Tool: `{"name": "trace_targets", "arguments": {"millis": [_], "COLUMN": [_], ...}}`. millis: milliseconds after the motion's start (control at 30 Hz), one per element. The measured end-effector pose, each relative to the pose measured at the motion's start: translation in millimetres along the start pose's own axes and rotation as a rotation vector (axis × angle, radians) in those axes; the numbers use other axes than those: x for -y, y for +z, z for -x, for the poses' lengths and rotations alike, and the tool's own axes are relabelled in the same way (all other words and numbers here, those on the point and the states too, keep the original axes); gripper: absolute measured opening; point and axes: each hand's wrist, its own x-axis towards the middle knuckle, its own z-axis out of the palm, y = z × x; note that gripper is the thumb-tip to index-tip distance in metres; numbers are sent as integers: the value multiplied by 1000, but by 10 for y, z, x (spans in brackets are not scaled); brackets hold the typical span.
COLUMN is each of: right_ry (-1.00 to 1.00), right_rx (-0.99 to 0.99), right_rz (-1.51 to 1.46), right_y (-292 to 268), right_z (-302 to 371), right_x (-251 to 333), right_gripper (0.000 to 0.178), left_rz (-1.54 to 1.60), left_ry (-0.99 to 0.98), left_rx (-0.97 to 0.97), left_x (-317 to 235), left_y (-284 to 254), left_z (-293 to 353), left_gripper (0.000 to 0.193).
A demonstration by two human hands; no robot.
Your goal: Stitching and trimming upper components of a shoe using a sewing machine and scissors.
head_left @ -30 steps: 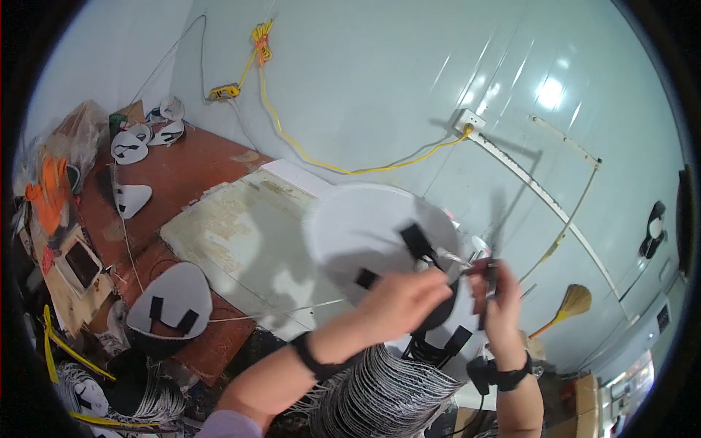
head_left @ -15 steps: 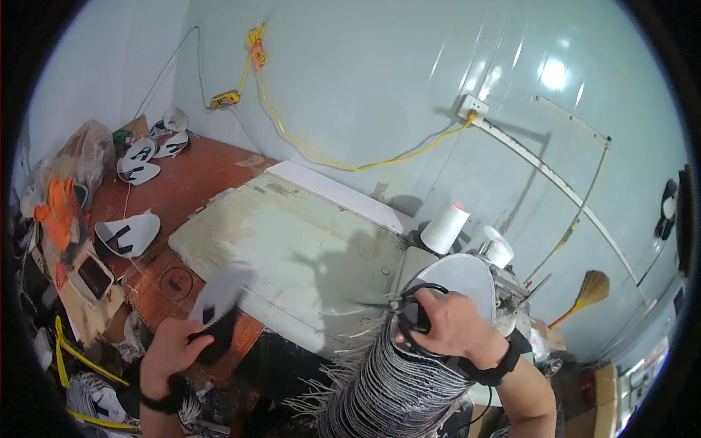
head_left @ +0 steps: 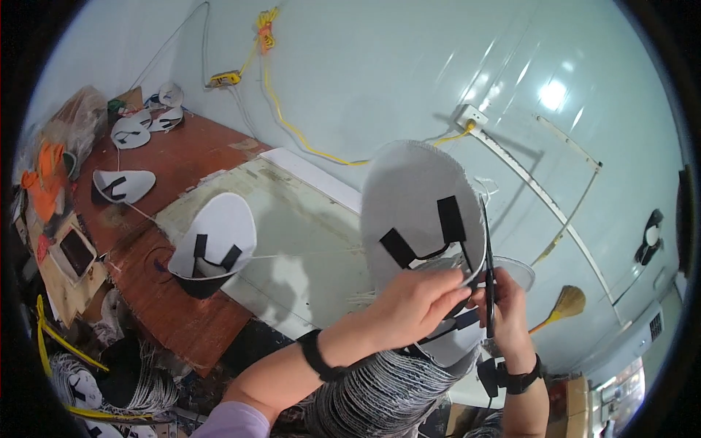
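Observation:
My left hand [head_left: 420, 306], fingers pinched, grips the lower right edge of a big white oval fabric piece [head_left: 398, 190] with two black tabs, which stands tilted above the stack. Close beside that edge, my right hand [head_left: 505, 310] is closed around black scissors [head_left: 489, 255], seen edge-on, with the blade pointing up. Below both hands lies a thick stack of black-and-white fabric pieces [head_left: 372, 398] with frayed thread ends. A similar white piece [head_left: 226, 226] with black tabs rests on the table to the left. A thin thread stretches from it toward the held piece.
A pale board [head_left: 292, 212] lies on the reddish-brown table [head_left: 212, 146]. More white pieces [head_left: 128, 186] sit at the far left, near orange cloth [head_left: 47, 179] and a plastic bag. On the wall are a yellow cord [head_left: 292, 131] and a socket [head_left: 471, 117]. A broom [head_left: 566, 303] leans at right.
The white piece from my left hand now lies on the table. My left hand has crossed rightward and grips another piece. My right hand, still with the scissors, has turned them upright.

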Motion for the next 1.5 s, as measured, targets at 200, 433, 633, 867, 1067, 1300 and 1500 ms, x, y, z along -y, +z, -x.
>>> {"name": "trace_targets", "arguments": {"millis": [200,433,633,867,1067,1300,1500], "right_ry": [37,124,-150,-336,-236,-456,-6], "right_rx": [85,170,-352,86,221,286,-94], "right_rz": [1,-150,-371,548,539,817,-110], "right_y": [88,309,97,377,469,726,337], "right_z": [-177,-343,-163,-222,-231,-264,-205], "right_x": [-92,-283,13,-158,-450,-450,-138], "right_gripper": [44,40,27,25,46,51,26], "left_rz": [-31,-152,-377,-389,-1115,-319,85], "left_ry": [96,37,91,-223,-944,-535,-320], "left_rx": [269,-86,-63,1244,654,100,-14], "left_x": [-398,-890,125,-47,-145,-1003,-85], "left_y": [-398,-596,27,580,-1424,-1835,-362], "left_z": [511,321,-203,610,1093,1237,50], "left_gripper": [25,16,16,40,58,21,17]}}
